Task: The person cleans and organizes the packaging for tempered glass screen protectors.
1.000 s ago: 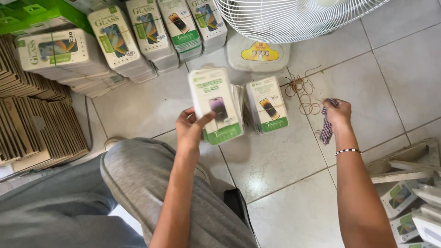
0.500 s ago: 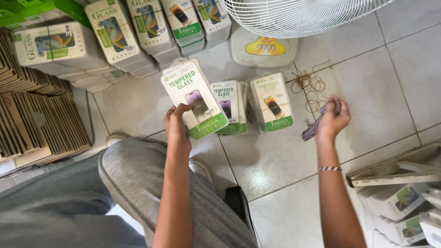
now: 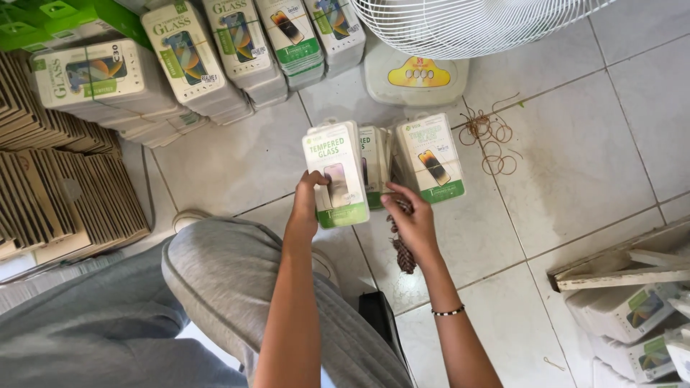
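- The left hand [image 3: 307, 208] grips a stack of flat white-and-green cardboard retail packs picturing a phone screen [image 3: 336, 174]. Thumb lies on the front, the other fingers behind, so the stack stays squared up and lifted above the pale tiled floor [image 3: 575, 165].
- The right hand [image 3: 411, 224] has its fingers curled around a bunch of reddish-brown rubber bands [image 3: 402, 251] that hangs from the palm, with the fingertips reaching toward the held stack's right edge.
- Just behind the held stack, two more stacks of the same packs [image 3: 430, 156] rest on the tiles side by side, within easy reach.
- A loose scatter of brown rubber bands [image 3: 490, 140] lies on the floor just right of those stacks, near the white base of a standing fan [image 3: 415, 75].
- Bundles of similar packs, already banded [image 3: 190, 61], lean in a row at the top left.
- Flat brown cardboard sleeves [image 3: 65, 205] are filed upright at the left, beside the grey-trousered knee [image 3: 230, 280].
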